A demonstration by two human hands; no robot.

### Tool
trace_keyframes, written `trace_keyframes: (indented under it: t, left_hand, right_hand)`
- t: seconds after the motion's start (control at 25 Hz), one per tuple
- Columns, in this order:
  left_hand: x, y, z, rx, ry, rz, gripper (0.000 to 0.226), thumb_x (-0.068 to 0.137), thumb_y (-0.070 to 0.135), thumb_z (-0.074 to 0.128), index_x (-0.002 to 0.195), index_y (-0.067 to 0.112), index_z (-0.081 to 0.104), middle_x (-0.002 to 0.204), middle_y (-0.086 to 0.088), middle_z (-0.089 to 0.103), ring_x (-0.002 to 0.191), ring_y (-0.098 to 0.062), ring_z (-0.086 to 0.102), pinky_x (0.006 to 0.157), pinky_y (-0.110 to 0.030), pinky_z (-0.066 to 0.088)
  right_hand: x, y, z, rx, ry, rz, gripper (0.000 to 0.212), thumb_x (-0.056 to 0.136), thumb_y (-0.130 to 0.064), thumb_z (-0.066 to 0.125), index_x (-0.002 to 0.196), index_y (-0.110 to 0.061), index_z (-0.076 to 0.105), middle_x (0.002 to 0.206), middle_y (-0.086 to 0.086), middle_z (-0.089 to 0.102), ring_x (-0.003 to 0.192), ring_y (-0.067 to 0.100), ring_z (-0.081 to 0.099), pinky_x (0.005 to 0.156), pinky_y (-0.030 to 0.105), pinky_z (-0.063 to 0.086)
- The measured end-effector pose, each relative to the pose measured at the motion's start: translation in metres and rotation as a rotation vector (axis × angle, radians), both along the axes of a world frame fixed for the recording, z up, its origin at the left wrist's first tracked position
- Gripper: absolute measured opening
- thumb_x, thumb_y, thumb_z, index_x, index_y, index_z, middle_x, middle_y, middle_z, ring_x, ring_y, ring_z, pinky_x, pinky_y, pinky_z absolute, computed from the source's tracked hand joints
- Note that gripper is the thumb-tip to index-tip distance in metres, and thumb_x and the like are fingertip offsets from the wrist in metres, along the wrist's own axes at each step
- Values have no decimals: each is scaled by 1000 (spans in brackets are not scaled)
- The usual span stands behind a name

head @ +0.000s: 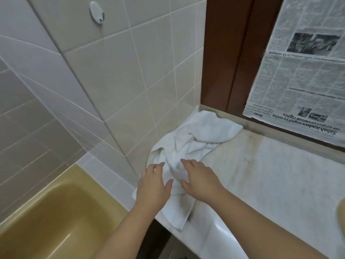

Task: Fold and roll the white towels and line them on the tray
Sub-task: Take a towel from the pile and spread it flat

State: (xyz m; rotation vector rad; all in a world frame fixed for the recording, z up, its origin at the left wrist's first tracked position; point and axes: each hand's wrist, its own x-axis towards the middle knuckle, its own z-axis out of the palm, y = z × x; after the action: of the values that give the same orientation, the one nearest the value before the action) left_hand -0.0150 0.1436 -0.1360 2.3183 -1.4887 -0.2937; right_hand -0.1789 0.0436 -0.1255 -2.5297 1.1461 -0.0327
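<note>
The yellow bathtub point(56, 212) off the counter's left edge holds nothing that I can see, though its near part is cut off by the frame. On the pale marble counter point(270, 184) the white towel point(197, 135) lies crumpled, running from the back left corner, where it meets the tiled wall point(115, 75) and the brown wooden frame point(224, 53), down to the front edge, with one end hanging just over it. My left hand point(153, 186) and right hand point(199, 178) lie on the towel's near part, each grip spread with fingers straight and pinching nothing; whether they press the cloth or only hover, I cannot tell. A newspaper point(302, 71) is fixed upside down over the pane behind the counter; its headline reads "Sabah leaders urged to unite", with more words following and smaller print too blurred to read. A metal hook point(96, 12) sits high on the wall. At the counter's right edge a yellowish curve point(341, 215) is cut off.
</note>
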Motion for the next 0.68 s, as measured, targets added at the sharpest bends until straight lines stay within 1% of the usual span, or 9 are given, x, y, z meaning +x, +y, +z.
trace_keyframes:
  t: [0.08,0.16,0.24,0.32,0.36,0.44,0.52,0.6,0.68]
  left_hand:
    - [11,-18,1,-50,-51,-41,61,98,34,64,153,31,39,149,4,44,134,-20,41,105,-34,45]
    - [20,-40,7,-53,-165,-118,65,94,18,63,152,33,40,153,-1,41,136,-25,42,106,-38,44]
    - [31,-62,13,54,-258,-186,75,87,7,59,155,32,37,161,-5,32,140,-29,38,109,-39,40]
    - [40,-79,18,164,-350,-238,78,86,6,60,156,30,34,162,-5,29,141,-29,35,110,-39,36]
    - [43,-86,19,202,-397,-267,73,86,7,60,152,28,38,157,-5,35,137,-29,37,108,-39,36]
    - [47,-97,21,253,-487,-334,46,87,8,58,130,23,52,134,-4,51,123,-29,44,99,-37,37]
    - [50,-103,23,278,-520,-383,24,89,8,54,110,20,57,112,-3,56,112,-29,48,93,-37,36]
    - [52,-107,25,250,-515,-423,15,94,12,51,104,20,59,104,-2,57,108,-29,49,90,-38,35]
    - [51,-108,29,199,-457,-423,12,101,22,48,105,23,59,104,0,58,106,-29,50,86,-38,33]
  right_hand:
    - [24,-3,-7,-3,16,-97,72,97,-52,55,156,-22,27,132,2,54,116,25,56,89,39,51]
    - [37,-4,-14,35,21,-175,63,96,-48,59,146,-21,33,121,0,55,106,23,59,82,38,52]
    - [46,-4,-21,92,8,-210,47,97,-33,57,138,-22,37,109,-1,56,94,22,61,77,39,54]
    - [48,-4,-23,168,-57,-255,37,97,-17,48,133,-22,41,100,0,57,84,23,61,73,41,54]
    - [48,-5,-23,186,-80,-270,36,96,-14,46,131,-21,43,99,0,58,82,24,62,73,41,54]
    - [46,-7,-18,176,-76,-266,34,96,-13,45,129,-21,48,101,1,59,83,24,63,73,40,54]
    - [43,-11,-12,141,-56,-251,32,96,-17,47,127,-20,51,103,0,61,84,23,63,72,38,53]
    - [40,-16,-5,129,-79,-268,33,96,-23,49,129,-22,50,107,-1,60,85,22,64,72,37,53]
    - [38,-20,-1,127,-111,-279,37,97,-28,50,133,-23,46,113,0,57,88,22,64,72,37,53]
